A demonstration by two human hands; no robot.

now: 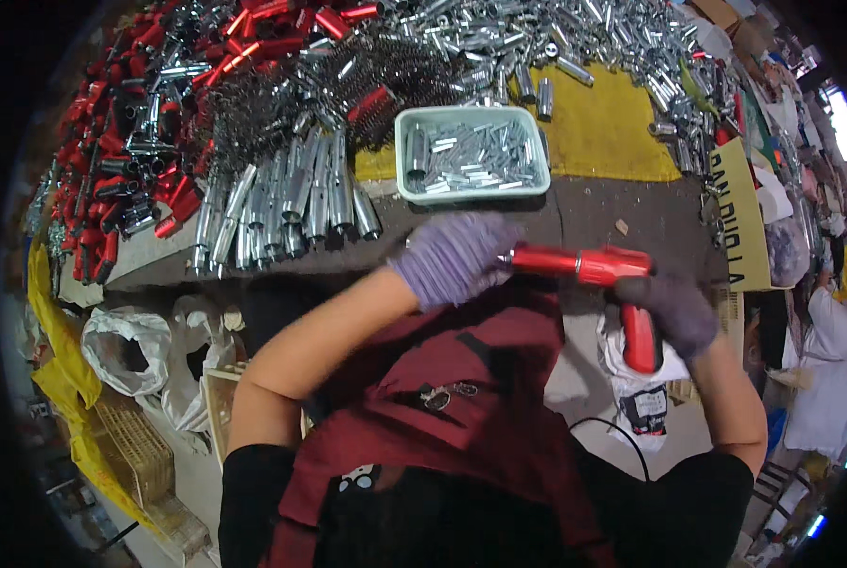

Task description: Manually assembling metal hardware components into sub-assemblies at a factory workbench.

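Note:
My right hand (674, 308), in a dark glove, is wrapped round the grip of a red pistol-shaped power tool (617, 267). Its long red barrel points left and has a silver ring partway along. At the barrel's left end a small metal tip meets the fingers of my left hand (459, 257). That hand wears a striped purple glove and is closed; whatever it grips is hidden by the fingers. Just beyond the left hand stands a pale green tray (475, 197) filled with short silver pins (485, 151) and a larger metal tube.
Silver tubes (300, 194) lie in a row on the dark bench (632, 213). Red handle-like parts (101, 199), dark springs (376, 71) and chrome pieces (622, 47) are heaped behind. Yellow cloth (603, 128) lies under some. White sacks (130, 350) hang below the bench.

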